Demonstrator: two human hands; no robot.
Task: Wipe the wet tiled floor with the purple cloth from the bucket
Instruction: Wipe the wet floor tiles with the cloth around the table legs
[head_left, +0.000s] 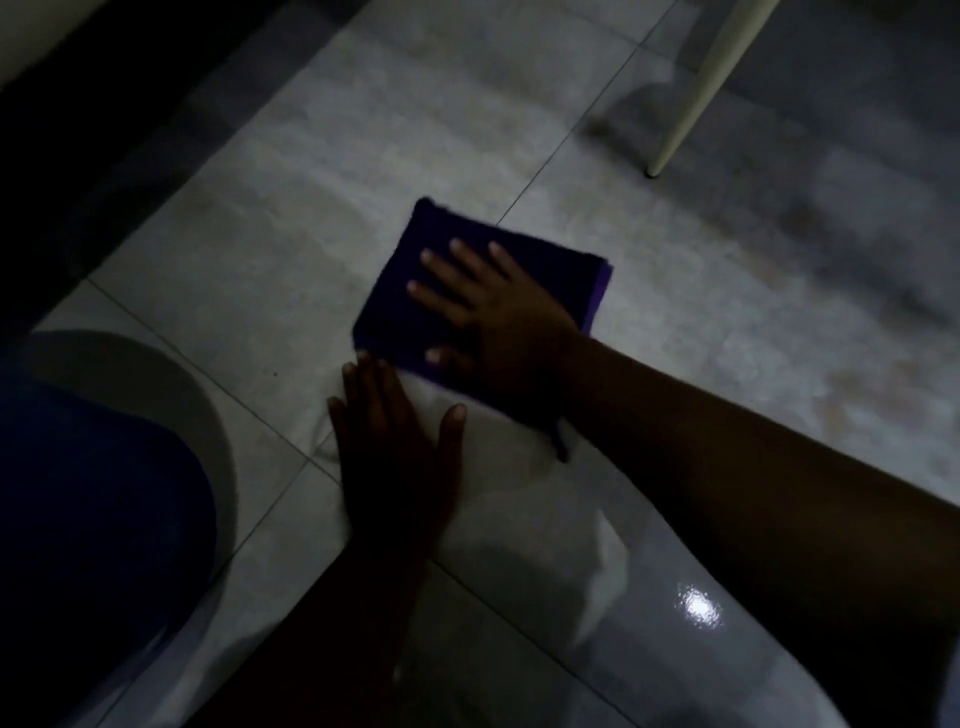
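A folded purple cloth (410, 291) lies flat on the pale tiled floor (249, 270) near the middle of the view. My right hand (493, 317) presses down on the cloth with its fingers spread. Just below it, my left hand (400, 447) rests flat on the bare tile, fingers apart, its fingertips close to the cloth's near edge. The tiles shine with wet patches, with a bright glare (701, 608) at the lower right. No bucket is in view.
A cream chair leg (691, 98) stands on the floor at the upper right. A dark wall base (104, 135) runs along the upper left. My knee in blue fabric (88, 493) fills the lower left.
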